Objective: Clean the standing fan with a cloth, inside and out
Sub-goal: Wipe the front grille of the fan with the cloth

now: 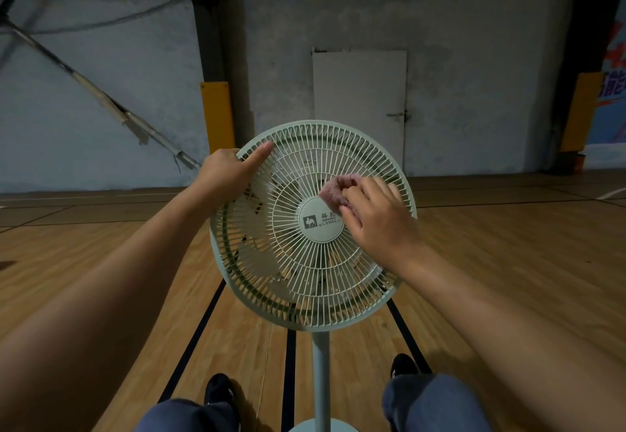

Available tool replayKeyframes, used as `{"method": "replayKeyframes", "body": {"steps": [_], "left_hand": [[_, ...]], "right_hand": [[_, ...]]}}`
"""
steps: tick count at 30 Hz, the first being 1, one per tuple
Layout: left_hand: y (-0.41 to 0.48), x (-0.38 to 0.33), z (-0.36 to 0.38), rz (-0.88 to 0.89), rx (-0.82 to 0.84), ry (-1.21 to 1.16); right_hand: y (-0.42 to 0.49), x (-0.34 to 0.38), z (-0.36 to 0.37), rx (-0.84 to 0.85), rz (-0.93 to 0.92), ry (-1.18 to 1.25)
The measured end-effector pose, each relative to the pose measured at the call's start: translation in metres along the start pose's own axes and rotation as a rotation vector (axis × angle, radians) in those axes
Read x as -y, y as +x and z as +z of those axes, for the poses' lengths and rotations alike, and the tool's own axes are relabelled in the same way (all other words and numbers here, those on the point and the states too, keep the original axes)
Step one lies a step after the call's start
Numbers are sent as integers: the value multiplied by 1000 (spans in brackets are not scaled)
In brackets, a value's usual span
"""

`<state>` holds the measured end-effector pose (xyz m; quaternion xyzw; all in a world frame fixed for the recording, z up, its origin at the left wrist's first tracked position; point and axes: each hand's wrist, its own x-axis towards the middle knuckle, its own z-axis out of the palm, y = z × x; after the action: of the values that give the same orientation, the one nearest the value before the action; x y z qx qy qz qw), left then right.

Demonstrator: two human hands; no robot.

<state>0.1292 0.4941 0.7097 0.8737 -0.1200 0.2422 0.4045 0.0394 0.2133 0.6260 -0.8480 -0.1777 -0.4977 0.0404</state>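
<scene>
A pale green standing fan (298, 282) faces me, its round front grille tilted up, with a logo disc (320, 223) at the centre and blades visible behind the wires. My left hand (225, 174) grips the upper left rim of the grille, thumb lying across the front wires. My right hand (376, 218) holds a bunched pink cloth (333, 191) against the grille just above and right of the centre disc. The fan's pole (321, 374) runs down to its base (323, 426) between my knees.
Wooden court floor (508, 262) with black lines lies all around the fan. My knees and black shoes (220, 391) flank the pole. A grey wall with a white door (359, 106) and yellow padded posts (216, 116) stands behind.
</scene>
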Motion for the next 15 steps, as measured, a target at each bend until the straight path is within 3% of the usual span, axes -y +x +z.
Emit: {"method": "replayKeyframes", "body": {"steps": [9,15], "left_hand": [[-1,0,-1,7,0,16],[-1,-6,2,21,-28,45]], "right_hand": [[15,-63,-11,-88,263,-113],[10,-56,-4,-108,344,-118]]}}
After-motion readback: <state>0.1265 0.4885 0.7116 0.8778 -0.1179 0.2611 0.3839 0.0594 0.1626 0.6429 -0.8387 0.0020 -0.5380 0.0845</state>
